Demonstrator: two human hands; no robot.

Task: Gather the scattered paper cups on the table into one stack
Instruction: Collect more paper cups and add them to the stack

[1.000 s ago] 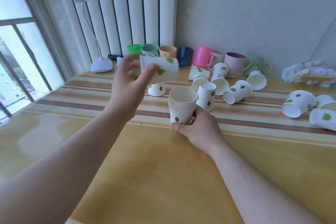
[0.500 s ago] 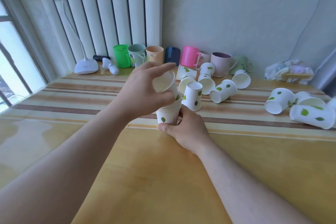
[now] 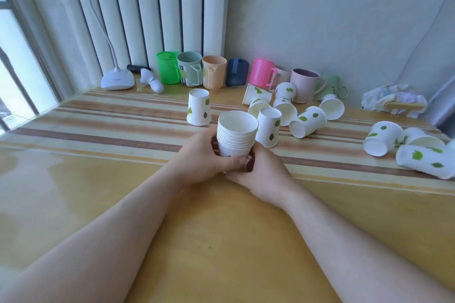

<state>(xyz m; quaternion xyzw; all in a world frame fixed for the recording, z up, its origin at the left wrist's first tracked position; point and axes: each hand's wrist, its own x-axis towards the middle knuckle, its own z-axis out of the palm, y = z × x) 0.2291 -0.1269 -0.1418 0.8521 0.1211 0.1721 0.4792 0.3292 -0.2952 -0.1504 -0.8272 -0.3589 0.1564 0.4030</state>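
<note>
A stack of white paper cups (image 3: 236, 131) with green leaf prints stands upright at the table's middle. My left hand (image 3: 203, 158) wraps its base from the left and my right hand (image 3: 262, 170) holds it from the right and below. One cup (image 3: 199, 110) stands upside down just behind and left of the stack, another upside-down cup (image 3: 268, 126) stands right beside it. Several loose cups (image 3: 307, 122) lie tipped behind the stack, and more cups (image 3: 424, 161) lie on their sides at the right edge.
A row of coloured plastic mugs (image 3: 213, 75) lines the back wall, with a white desk lamp (image 3: 117, 79) at the back left. A crumpled bag (image 3: 394, 99) sits at the back right. The table (image 3: 221, 241) is yellow wood with a striped band.
My left hand brought the cup it held down into the stack, then dropped to grip the stack's base. The stack is one cup taller. The right hand kept hold.
</note>
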